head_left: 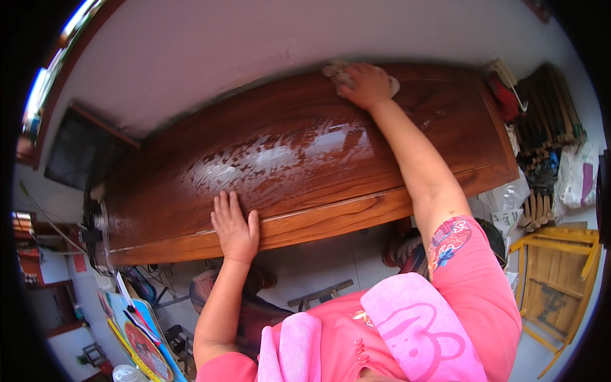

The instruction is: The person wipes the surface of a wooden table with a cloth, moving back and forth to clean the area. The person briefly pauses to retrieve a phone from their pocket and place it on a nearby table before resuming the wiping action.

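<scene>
Reddish-brown wood-grained table (pixel 461 137), beige cloth (pixel 337 74), pink cartoon-patterned towel (pixel 414 318), coral-pink shirt (pixel 487 293)

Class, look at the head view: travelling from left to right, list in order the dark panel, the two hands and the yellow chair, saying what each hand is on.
Dark panel → left hand, resting on the wooden tabletop → right hand, on a bunched cloth → yellow chair.

No text is legible; marks on the white package (pixel 506 220) (right side) are too small.
</scene>
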A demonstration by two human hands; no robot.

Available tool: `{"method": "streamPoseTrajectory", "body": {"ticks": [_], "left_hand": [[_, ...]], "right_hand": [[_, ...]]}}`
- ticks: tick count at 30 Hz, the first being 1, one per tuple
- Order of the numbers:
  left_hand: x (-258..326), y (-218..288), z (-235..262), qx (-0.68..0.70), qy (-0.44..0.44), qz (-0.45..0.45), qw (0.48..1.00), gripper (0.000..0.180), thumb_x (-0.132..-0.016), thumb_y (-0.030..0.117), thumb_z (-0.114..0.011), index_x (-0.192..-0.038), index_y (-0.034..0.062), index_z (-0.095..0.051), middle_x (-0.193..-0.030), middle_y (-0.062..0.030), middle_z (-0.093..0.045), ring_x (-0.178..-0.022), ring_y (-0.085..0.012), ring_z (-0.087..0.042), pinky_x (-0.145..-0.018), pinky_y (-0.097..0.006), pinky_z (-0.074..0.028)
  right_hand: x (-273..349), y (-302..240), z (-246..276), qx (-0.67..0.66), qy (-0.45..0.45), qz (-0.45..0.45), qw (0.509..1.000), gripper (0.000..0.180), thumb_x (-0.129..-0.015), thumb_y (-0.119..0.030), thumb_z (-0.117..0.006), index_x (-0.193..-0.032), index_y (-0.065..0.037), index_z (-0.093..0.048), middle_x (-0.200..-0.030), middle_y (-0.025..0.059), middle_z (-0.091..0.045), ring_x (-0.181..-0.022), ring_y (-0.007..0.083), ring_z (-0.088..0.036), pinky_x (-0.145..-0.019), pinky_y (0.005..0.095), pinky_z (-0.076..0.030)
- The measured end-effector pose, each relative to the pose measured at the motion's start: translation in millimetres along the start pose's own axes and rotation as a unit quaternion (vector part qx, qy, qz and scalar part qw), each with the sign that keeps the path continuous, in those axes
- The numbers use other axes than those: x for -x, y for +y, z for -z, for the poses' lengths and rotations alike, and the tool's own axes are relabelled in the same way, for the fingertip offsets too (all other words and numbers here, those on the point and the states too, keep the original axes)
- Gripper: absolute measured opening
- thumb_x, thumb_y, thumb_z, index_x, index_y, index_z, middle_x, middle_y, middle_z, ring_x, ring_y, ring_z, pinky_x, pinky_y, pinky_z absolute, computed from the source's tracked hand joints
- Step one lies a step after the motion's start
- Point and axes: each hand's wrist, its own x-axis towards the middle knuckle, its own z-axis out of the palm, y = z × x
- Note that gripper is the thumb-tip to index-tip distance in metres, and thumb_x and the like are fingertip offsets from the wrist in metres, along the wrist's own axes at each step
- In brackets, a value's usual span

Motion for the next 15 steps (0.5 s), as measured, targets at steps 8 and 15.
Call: {"method": "streamPoseTrajectory", "body": {"ticks": [8, 15], "left_hand": [[6, 3, 9, 0.097, 0.032, -0.013, 0.995, 0.064, -0.096, 0.033, -0.058, -0.147, -0.001, -0.041, -0.154, -0.0233, -0.038, -0.148, -0.0405, -0.028, -0.121, -0.055, -0.019], [10, 0, 13, 0.167, 0.069, -0.035, 0.983, 0.059, -0.097, 0.029, -0.056, -0.146, -0.0016, -0.042, -0.151, -0.0234, -0.041, -0.146, -0.0417, -0.03, -0.12, -0.054, -0.02]], "right_hand": [[-40, -248, -24, -0.082, -0.061, 0.104, 0.989, 0.057, -0.08, -0.054, -0.063, -0.126, -0.021, -0.065, -0.131, 0.0034, -0.063, -0.127, 0.0253, -0.054, -0.101, 0.0494, -0.039], [-54, -363, -34, -0.147, -0.084, 0.193, 0.966, 0.057, -0.079, -0.054, -0.063, -0.126, -0.022, -0.066, -0.13, 0.0028, -0.064, -0.127, 0.0258, -0.055, -0.104, 0.0497, -0.039]]}}
